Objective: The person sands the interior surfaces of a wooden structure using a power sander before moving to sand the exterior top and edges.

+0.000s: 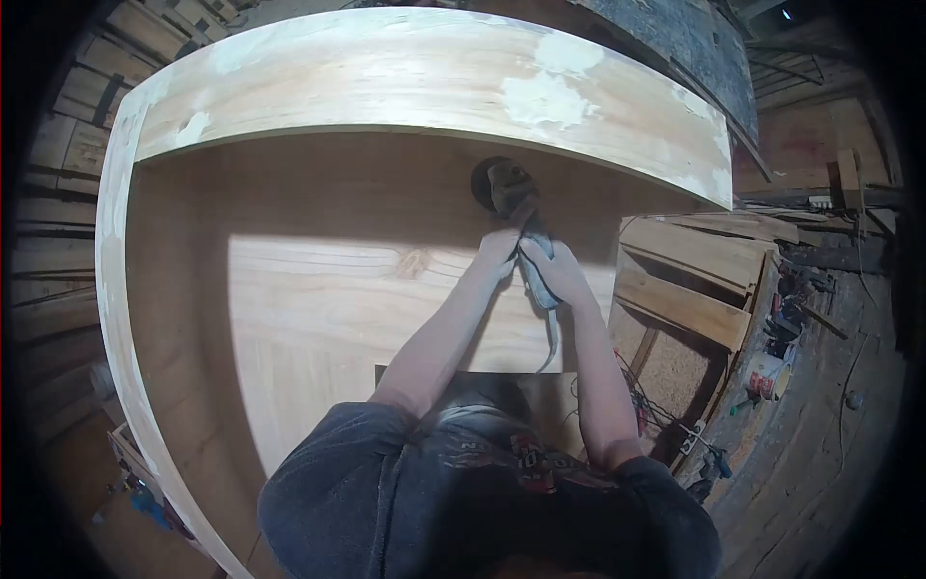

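An angle grinder [511, 183] with a dark round disc lies against the inner wooden panel [318, 289], in the shadow below the upper board. My left hand [499, 248] is closed around the grinder just behind its head. Further back, my right hand [559, 274] wraps the grinder's body, and a cord [554, 338] trails from its rear end toward me. The panel sits inside a large pale wooden frame, whose upper board [386, 77] carries whitish filler patches [547, 100].
Wooden drawers or shelves [685, 289] stand to the right, with tangled cables [656, 410] below. Beyond them a bench [810, 386] holds a white tub [769, 374] and tools. Stacked planks [58, 193] line the left side. A dark, worn sheet [666, 39] lies behind the frame.
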Tool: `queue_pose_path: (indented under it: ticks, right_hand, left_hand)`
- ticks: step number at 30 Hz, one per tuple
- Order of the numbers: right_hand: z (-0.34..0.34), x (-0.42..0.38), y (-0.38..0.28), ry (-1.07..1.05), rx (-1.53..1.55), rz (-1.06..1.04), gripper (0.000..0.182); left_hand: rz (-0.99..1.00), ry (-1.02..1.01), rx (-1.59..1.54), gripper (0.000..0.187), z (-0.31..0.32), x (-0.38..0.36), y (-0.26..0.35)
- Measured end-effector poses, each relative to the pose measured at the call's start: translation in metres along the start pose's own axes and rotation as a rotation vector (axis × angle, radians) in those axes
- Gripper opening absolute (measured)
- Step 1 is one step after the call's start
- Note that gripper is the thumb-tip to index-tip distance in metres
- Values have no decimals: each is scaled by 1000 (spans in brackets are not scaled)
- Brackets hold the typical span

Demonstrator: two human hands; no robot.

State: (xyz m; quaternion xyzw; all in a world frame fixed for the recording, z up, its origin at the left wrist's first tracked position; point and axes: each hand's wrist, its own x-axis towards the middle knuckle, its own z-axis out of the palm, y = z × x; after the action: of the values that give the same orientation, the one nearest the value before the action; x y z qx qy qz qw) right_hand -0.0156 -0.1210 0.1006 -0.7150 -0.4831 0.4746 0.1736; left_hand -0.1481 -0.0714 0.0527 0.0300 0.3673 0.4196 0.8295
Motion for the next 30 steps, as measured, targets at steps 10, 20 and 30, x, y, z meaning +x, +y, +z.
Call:
queue_pose_path:
  ticks: [10,20,30]
  right_hand:
    - [-57,-43,43,88,359,62,47]
    - [-45,-60,67,111,620,171,46]
    - [94,-46,-49,-174,175,-31,66]
  left_hand:
    - [-144,-48,116,46,38,37,-93]
    - [-273,-156,375,42,58,17,-79]
    - [103,-14,110,36,-78,-87,56]
